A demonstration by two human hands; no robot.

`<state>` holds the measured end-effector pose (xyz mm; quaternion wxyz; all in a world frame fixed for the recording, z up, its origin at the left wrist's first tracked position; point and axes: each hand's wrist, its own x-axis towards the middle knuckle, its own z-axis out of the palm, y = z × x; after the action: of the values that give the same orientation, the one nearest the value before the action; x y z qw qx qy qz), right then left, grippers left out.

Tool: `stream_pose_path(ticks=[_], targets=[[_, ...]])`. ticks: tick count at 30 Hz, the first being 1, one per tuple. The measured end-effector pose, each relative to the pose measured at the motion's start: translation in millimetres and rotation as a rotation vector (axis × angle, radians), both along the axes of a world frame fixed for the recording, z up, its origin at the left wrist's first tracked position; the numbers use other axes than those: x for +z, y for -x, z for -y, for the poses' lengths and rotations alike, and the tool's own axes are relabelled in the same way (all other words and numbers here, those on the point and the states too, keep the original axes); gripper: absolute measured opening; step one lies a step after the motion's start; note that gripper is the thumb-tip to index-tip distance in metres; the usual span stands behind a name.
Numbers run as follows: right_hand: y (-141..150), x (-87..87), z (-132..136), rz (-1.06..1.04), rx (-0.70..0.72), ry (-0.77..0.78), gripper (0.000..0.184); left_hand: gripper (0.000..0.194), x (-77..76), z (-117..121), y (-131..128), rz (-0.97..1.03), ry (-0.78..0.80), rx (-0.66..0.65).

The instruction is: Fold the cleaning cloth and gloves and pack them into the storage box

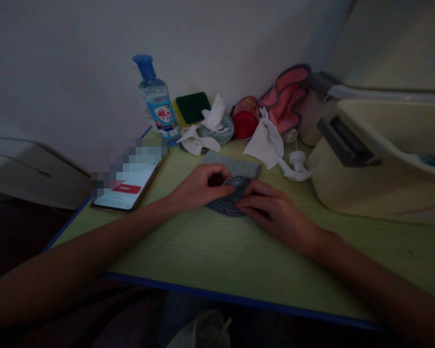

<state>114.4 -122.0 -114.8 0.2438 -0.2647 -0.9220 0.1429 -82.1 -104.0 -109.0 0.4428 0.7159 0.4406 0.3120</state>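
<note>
Between my hands, at the middle of the table, is a grey-blue cleaning cloth (235,169) with a dark checked edge; its far part lies flat and its near part is bunched up. My left hand (203,186) pinches the bunched part from the left, thumb and fingers closed on it. From the right, my right hand (275,208) grips the same bunched part with its fingertips. The folds inside the fingers are partly hidden.
A phone (130,179) lies at the left edge. Behind stand a blue-capped detergent bottle (161,108), a green-yellow sponge (194,107), white tissues (264,140), a red jar (245,118), a pink cloth (284,99) and a white pump head (297,162). A cream bin (348,188) fills the right.
</note>
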Motion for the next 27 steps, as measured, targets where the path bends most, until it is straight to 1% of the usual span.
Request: stream_pose_path(ticks=[2,3,5,8,11,13,15,18,20,23,27], targets=[[-0.5,-0.2,0.0,-0.002,-0.012,-0.008,0.013,0.019,1.0,2.2,0.2,-0.031,-0.042,-0.041],[-0.7,-0.3,0.1,-0.008,-0.02,-0.01,0.011,0.018,1.5,3.7,0.1,-0.062,-0.092,-0.065],[-1.0,-0.4,0.7,-0.027,-0.052,-0.014,0.007,0.013,2.1,7.2,-0.2,-0.148,-0.241,-0.129],[-1.3,0.0,1.9,-0.068,-0.132,-0.04,0.012,0.007,1.0,12.0,-0.4,-0.258,-0.456,-0.225],[-2.3,0.7,2.5,-0.104,-0.168,-0.101,0.014,0.008,-1.4,13.9,0.3,-0.288,-0.548,-0.277],[-3.8,1.0,2.1,-0.104,-0.136,-0.128,0.013,0.01,-2.4,13.4,0.9,-0.3,-0.567,-0.299],[-5.9,1.3,1.0,-0.068,-0.059,-0.128,0.003,0.011,-2.7,12.6,1.4,-0.32,-0.57,-0.32],[-9.5,2.4,-1.3,0.016,0.044,-0.124,0.018,0.012,-2.1,11.8,2.2,-0.335,-0.567,-0.341],[-11.8,4.4,-2.6,0.065,0.07,-0.123,0.025,0.013,-1.1,11.6,3.3,-0.339,-0.561,-0.357],[-14.1,9.3,-3.2,0.117,0.097,-0.123,0.029,0.015,2.3,10.2,6.0,-0.347,-0.528,-0.41],[-14.5,15.4,-1.0,0.176,0.082,-0.16,0.029,0.02,11.1,4.6,12.7,-0.357,-0.44,-0.531]])
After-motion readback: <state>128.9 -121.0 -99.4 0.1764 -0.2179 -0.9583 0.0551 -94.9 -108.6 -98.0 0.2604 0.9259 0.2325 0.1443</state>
